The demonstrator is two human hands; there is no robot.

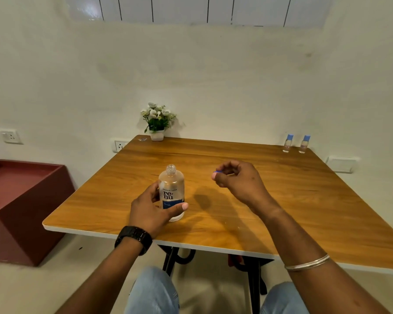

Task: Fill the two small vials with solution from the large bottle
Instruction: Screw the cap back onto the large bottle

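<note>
The large clear bottle with a white and blue label stands upright near the table's front edge, its neck uncapped. My left hand grips its lower half, thumb across the blue label. My right hand hovers to the bottle's right above the table, fingers curled round a small blue cap of which only an edge shows. Two small vials with blue caps, one and the other, stand side by side at the table's far right corner, well away from both hands.
The wooden table has a white edge. A small white pot of flowers stands at its far left edge against the wall. A dark red box sits on the floor to the left. My knees show below the table.
</note>
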